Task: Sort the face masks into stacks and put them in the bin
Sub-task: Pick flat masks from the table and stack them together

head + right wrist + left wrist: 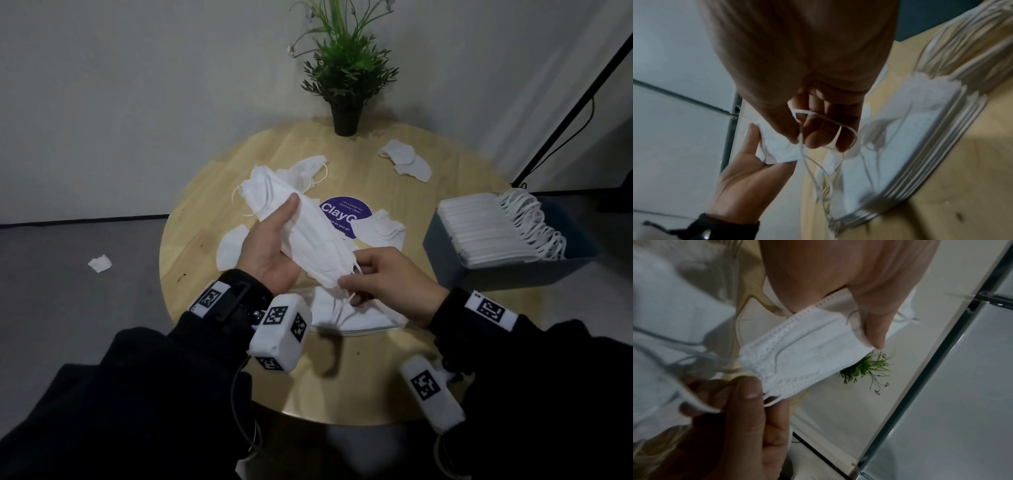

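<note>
Left hand (274,250) is lying palm-up above the worktop (205,260), thumb pressing down on a bundle of masks (308,236) laid lengthwise across the palm; the remaining fingers are under the bundle and mostly hidden. Judgement: the thumb is acting as a clamp so the folded masks are staying edge-aligned while the other hand works.

Right hand (387,284) is pinching the near end of the bundle, thumb and forefinger curled around the ear loops (824,123). In the right wrist view one loop is running across the fingers (818,139). Judgement: it is probably gathering stray loops so the bundle goes in as one flat stack.

Bin (513,270) is sitting to the right of the right hand, near it but not touching, already holding a row of masks on edge with loops trailing toward its far side. Judgement: the bin is being kept within easy reach of that hand for a short transfer.

Stack (359,315) is lying flat on the worktop directly beneath the right hand. Loose masks (407,161) are lying beyond both hands, more left of and under the left hand. One scrap (99,263) is lying on the floor, well left of the left hand.

Judgement: task partway done; sorting remains.
</note>
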The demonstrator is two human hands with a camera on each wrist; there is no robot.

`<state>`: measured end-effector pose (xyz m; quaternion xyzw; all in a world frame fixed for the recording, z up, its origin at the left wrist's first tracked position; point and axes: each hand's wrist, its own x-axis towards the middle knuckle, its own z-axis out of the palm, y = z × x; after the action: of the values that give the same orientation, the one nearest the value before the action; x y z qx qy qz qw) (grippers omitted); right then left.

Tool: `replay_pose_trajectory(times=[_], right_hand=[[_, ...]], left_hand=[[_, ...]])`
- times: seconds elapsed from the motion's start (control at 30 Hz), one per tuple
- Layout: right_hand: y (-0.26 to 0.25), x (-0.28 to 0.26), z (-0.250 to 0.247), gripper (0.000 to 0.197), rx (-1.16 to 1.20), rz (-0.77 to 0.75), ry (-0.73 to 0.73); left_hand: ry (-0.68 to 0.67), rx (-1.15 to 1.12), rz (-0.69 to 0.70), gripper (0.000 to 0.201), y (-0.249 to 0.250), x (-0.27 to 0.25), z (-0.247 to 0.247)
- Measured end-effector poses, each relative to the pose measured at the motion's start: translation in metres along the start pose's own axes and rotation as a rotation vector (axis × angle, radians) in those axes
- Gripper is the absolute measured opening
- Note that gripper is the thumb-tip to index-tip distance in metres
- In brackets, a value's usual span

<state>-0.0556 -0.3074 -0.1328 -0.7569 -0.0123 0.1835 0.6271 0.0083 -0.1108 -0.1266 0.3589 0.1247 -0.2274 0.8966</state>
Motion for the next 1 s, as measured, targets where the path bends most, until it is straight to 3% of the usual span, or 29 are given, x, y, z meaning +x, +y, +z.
replay_pose_trajectory(times=[0.07, 0.17, 0.3, 0.43, 0.57, 0.7, 0.8, 0.9, 1.0], right_hand=[[-0.002, -0.001, -0.002, 0.011, 0.118, 0.073, 0.034], [-0.012, -0.002, -0.009, 0.022, 0.509, 0.14, 0.157], [-0.023, -0.008, -0.027, 0.031, 0.903, 0.054, 0.316], [-0.035, -0.025, -0.038, 0.032, 1.065, -0.053, 0.402], [-0.028, -0.035, -0.051, 0.03, 0.877, -0.04, 0.419], [-0.014, -0.042, -0.063, 0.024, 0.693, 0.011, 0.485], [-0.007, -0.05, -0.072, 0.016, 0.555, 0.026, 0.542], [0.002, -0.055, -0.078, 0.024, 0.328, 0.045, 0.611], [0.012, -0.059, -0.074, 0.022, -0.013, 0.044, 0.586]], left_hand=[[0.021, -0.016, 0.023, 0.084, 0.008, -0.001, -0.002], [0.176, 0.034, 0.102, 0.065, 0.025, -0.001, -0.007], [0.351, 0.213, 0.256, 0.025, 0.047, 0.001, -0.026], [0.411, 0.44, 0.333, 0.013, 0.052, -0.009, -0.038], [0.384, 0.548, 0.296, 0.009, 0.055, -0.019, -0.045], [0.3, 0.485, 0.074, 0.005, 0.071, -0.029, -0.049], [0.286, 0.548, -0.034, 0.015, 0.086, -0.043, -0.057], [0.202, 0.703, -0.114, 0.037, 0.09, -0.052, -0.063], [0.206, 0.834, -0.13, 0.034, 0.077, -0.053, -0.069]])
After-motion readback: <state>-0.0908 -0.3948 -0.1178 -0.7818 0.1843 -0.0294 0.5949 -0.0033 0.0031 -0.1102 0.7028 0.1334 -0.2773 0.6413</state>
